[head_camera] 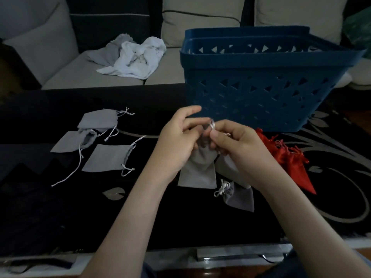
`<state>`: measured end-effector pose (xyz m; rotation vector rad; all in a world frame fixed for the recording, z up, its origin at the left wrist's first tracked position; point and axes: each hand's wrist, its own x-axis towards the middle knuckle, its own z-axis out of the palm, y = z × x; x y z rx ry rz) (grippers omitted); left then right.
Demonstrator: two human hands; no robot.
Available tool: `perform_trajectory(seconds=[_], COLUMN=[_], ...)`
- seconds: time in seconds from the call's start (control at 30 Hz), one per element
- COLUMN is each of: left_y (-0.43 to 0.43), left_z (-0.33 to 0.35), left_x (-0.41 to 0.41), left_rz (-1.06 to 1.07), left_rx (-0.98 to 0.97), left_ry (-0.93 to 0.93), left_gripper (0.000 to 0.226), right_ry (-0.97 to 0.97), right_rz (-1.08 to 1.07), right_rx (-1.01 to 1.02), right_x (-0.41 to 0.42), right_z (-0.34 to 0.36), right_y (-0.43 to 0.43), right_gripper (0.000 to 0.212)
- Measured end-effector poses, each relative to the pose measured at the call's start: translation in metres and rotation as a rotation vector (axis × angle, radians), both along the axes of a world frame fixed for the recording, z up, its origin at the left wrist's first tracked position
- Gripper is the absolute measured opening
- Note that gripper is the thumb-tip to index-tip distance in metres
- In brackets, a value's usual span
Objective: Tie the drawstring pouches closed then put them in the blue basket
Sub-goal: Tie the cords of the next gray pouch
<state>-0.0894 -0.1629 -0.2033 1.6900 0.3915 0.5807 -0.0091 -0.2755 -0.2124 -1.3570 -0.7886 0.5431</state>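
A grey drawstring pouch hangs just above the black table, held at its gathered neck by both hands. My left hand grips the neck from the left. My right hand pinches the white drawstring at the top. Under my right hand lies another grey pouch, partly hidden. A tied grey pouch lies nearer to me. Three open grey pouches lie flat at the left. The blue basket stands right behind my hands.
Red satin pouches lie in a heap right of my right hand. The black table has a grey leaf pattern. Behind it is a sofa with crumpled white cloth. The table's metal front edge is near my body.
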Motion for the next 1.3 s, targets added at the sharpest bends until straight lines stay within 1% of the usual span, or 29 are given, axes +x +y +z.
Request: perform_trajectory(seconds=[0.03,0.17,0.27,0.33,0.37,0.4,0.43,0.5,0.53,0.6,0.67,0.73,0.8,0.9,0.93,0.97,1.07,1.17,1.23,1.3], left_y=[0.001,0.002,0.0,0.001,0.002,0.004,0.006,0.01,0.012,0.015,0.016,0.011,0.007,0.006,0.005,0.004,-0.001,0.002,0.004,0.004], left_z=[-0.002,-0.008,-0.009,-0.008,-0.008,-0.01,-0.012,-0.015,-0.015,-0.014,-0.012,-0.012,-0.013,-0.016,-0.018,-0.02,-0.023,-0.023,-0.024,-0.023], left_x=[0.001,0.0,0.001,0.001,0.002,0.003,0.004,0.006,0.006,0.007,0.007,0.005,0.005,0.009,0.009,0.01,0.011,0.013,0.014,0.014], left_rz=[0.016,0.016,0.105,0.184,0.186,0.17,0.152,0.142,0.147,0.146,0.109,0.084,0.083,0.089,0.084,0.076,0.064,0.002,-0.092,-0.145], left_rx=[0.041,0.228,0.383,0.627,0.756,0.867,0.945,1.004,1.0,0.961,0.862,0.725,0.645,0.601,0.585,0.572,0.529,0.39,0.282,0.228], left_ry=[0.022,0.036,-0.003,-0.072,-0.118,-0.147,-0.158,-0.15,-0.14,-0.098,-0.035,0.025,0.072,0.106,0.115,0.115,0.079,0.082,0.102,0.105], left_gripper=[0.033,0.014,0.017,0.033,0.04,0.042,0.039,0.027,0.024,0.027,0.026,0.016,0.011,0.01,0.009,0.01,0.008,0.008,0.017,0.024], right_ry=[0.004,0.009,0.01,0.024,0.038,0.051,0.054,0.009,-0.025,-0.052,-0.006,0.021,-0.014,-0.115,-0.12,-0.089,0.114,0.253,0.327,0.4], right_rz=[-0.006,-0.022,-0.047,-0.048,-0.038,-0.022,-0.003,0.018,0.019,0.014,-0.014,-0.034,-0.052,-0.14,-0.163,-0.168,-0.12,-0.078,-0.046,-0.002], right_rx=[0.009,0.024,0.025,0.0,-0.015,-0.03,-0.05,-0.117,-0.15,-0.174,-0.154,-0.145,-0.18,-0.24,-0.246,-0.237,-0.137,-0.035,0.018,0.074], right_x=[0.001,0.002,0.004,0.004,0.005,0.005,0.006,0.008,0.009,0.01,0.011,0.01,0.011,0.015,0.016,0.017,0.017,0.016,0.015,0.013], right_z=[0.0,0.0,0.001,0.003,0.004,0.005,0.005,0.006,0.007,0.007,0.007,0.007,0.005,0.001,0.0,-0.002,-0.006,-0.006,-0.006,-0.006], right_y=[0.0,0.001,0.001,0.0,0.0,-0.001,-0.002,-0.005,-0.006,-0.008,-0.008,-0.007,-0.007,-0.004,-0.003,-0.002,0.0,0.001,0.001,0.0], right_gripper=[0.014,0.01,0.016,0.022,0.023,0.024,0.024,0.025,0.025,0.022,0.019,0.013,0.009,0.008,0.008,0.008,0.01,0.016,0.018,0.018])
